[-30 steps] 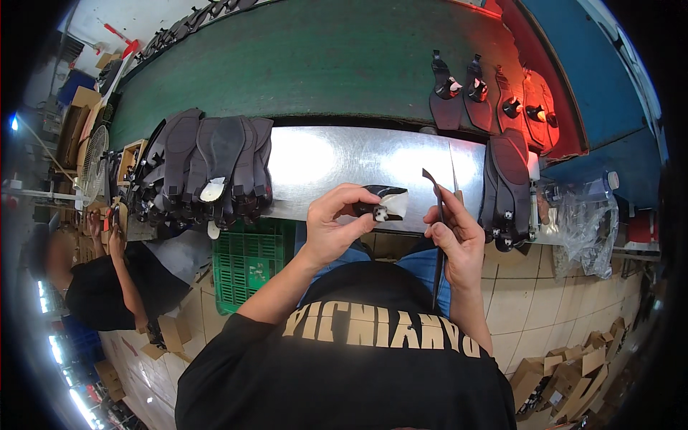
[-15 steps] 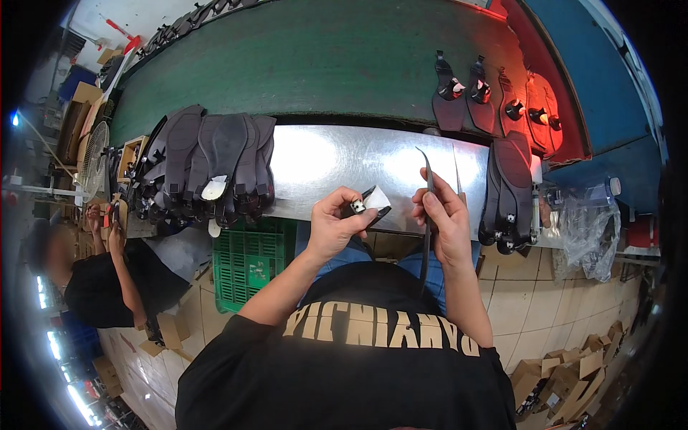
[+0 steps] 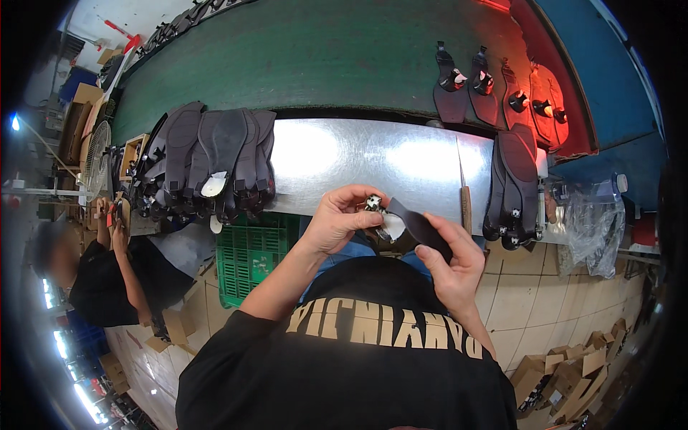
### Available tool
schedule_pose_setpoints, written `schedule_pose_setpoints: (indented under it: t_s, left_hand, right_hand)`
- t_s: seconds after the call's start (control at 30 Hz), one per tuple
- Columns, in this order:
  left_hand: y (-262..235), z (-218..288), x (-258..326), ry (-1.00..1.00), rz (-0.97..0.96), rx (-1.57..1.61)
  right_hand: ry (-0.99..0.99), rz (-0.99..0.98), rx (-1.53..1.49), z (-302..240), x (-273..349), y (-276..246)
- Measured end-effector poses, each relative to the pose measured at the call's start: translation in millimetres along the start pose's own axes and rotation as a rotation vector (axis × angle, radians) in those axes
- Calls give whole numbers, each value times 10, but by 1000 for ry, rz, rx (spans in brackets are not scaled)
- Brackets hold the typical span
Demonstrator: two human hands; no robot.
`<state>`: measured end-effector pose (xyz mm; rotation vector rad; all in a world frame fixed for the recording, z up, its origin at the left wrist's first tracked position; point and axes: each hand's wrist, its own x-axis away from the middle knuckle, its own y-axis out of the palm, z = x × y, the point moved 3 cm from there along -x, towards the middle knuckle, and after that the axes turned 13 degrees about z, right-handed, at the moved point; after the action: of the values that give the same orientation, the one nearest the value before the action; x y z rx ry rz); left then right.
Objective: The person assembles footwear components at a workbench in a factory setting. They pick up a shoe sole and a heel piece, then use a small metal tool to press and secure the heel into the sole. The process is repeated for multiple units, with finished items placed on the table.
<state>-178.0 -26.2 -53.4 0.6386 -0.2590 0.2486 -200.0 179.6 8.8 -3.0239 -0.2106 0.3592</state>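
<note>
My left hand pinches a small black sandal strap with a white lining and a shiny ornament at its top. A dark, curved sandal sole is gripped in my right hand, tilted so that its narrow end meets the strap. Whether the end passes into the strap I cannot tell. Both hands are over the near edge of the metal bench, close to my lap. Right of them, an awl with a wooden handle lies on the bench.
Dark soles with straps are piled at the bench's left; a smaller stack lies right. Beyond runs a green belt carrying several sandals under red light. A green crate is below the bench. Another person works at left.
My right hand has turned the sole from edge-on and brought its end left to the strap. The strap has tilted in my left hand.
</note>
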Motion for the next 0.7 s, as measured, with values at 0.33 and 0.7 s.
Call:
schedule_pose_setpoints:
  t_s: [0.33, 0.7]
  left_hand:
    - [103, 71, 9, 14, -66, 27]
    - [95, 57, -2, 46, -62, -4]
  right_hand:
    - [-3, -1, -57, 43, 38, 66]
    - [-5, 1, -56, 74, 40, 79]
